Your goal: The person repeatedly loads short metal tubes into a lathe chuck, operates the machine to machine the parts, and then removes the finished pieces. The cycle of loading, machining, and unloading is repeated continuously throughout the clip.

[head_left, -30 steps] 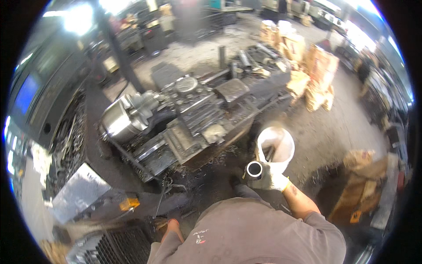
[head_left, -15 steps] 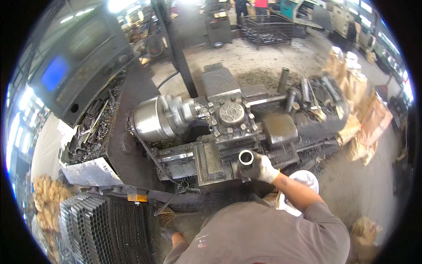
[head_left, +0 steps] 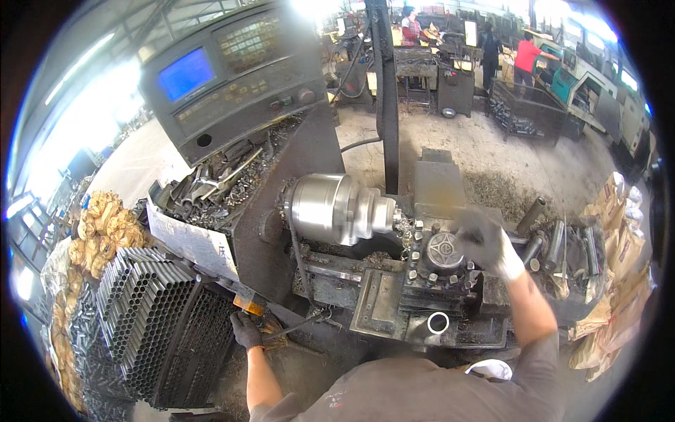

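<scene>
A short, grey, thick-walled metal tube [head_left: 429, 327] sits at the near edge of the dark steel lathe carriage [head_left: 380, 302], its bright open end facing up toward the viewer, with neither of the hands on it. It looks stiff and solid — probably heavy for its size and hard to damage, though an oily film could make it slippery and the cut rim may be sharp. The safest hold seems to be around the middle of its outer wall, with the fingers clear of the rim. The right hand [head_left: 486, 243], in a dark glove with a white cuff, is blurred just above and beside the round-capped, bolt-ringed metal tool post [head_left: 445, 251]; whether its fingers are open or closed I cannot tell. The left hand [head_left: 246, 330], in a dark grey glove, is low beside the stack of slender grey metal tubes [head_left: 144, 302], just below the small orange box [head_left: 248, 304] and at the end of a thin dark metal rod [head_left: 292, 326]. Its fingers look bent, but whether they grip the rod cannot be made out. The shiny, stepped cylindrical steel chuck [head_left: 323, 207] lies left of the tool post.
</scene>
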A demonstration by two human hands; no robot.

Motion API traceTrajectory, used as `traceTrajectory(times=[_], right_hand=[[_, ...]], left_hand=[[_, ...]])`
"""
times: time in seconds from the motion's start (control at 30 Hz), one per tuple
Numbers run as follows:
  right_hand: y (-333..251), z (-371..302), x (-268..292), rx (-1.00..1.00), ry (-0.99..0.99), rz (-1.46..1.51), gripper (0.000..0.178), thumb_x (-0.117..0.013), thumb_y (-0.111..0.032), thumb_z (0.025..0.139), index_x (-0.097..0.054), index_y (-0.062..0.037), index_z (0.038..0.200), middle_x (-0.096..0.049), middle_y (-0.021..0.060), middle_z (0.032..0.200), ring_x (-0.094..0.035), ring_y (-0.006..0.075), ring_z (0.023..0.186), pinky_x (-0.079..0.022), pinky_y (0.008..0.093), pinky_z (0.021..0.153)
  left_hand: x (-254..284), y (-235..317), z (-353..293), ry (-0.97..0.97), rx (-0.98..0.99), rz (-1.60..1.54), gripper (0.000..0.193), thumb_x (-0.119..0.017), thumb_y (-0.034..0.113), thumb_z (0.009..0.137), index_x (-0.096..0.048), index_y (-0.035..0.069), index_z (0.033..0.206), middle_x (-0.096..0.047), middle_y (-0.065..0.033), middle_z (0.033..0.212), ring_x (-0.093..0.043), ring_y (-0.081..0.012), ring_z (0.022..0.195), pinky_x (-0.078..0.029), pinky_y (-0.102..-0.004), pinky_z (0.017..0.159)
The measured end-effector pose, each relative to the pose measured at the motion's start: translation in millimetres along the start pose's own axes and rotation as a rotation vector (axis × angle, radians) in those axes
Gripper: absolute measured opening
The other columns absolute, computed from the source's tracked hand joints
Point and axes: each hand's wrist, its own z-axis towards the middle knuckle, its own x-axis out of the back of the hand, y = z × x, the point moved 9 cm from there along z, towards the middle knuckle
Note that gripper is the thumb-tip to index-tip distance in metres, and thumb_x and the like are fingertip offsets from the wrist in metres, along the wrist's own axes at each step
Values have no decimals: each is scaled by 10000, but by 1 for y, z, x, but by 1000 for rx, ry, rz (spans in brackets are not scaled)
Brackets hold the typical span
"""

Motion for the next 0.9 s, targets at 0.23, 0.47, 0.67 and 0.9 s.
traceTrajectory(times=[0.23,0.47,0.67,0.9], right_hand=[[116,137,-94,-459,-600,-447,490,-648,-487,1028,-742,-92,1302,-751,115,1228,-690,237,1092,-538,403,936],[121,149,-142,-46,-737,-646,350,-720,-215,953,-757,-175,1299,-769,102,1189,-717,257,1103,-563,381,950],[182,159,17,-279,-203,-883,329,-693,-313,968,-779,-131,1228,-784,124,1159,-741,294,1041,-577,413,903],[217,157,-6,-277,-341,-588,466,-774,-270,860,-747,-88,1288,-762,155,1233,-740,323,1099,-586,398,975]], left_hand=[[-24,-32,8,-149,58,-246,325,-589,354,1036,-626,83,1211,-760,-205,1081,-720,-417,969,-543,-510,867],[-31,-62,-16,-159,456,-898,413,-581,301,1054,-605,-8,1327,-701,-147,1075,-682,-243,961,-560,-357,754],[19,-92,-130,-121,222,-329,379,-587,322,1042,-645,8,1245,-725,-147,1135,-672,-298,1044,-552,-395,857],[-29,-246,-252,-846,262,360,308,-626,308,998,-682,40,1140,-740,-173,1112,-694,-346,1009,-562,-452,842]])
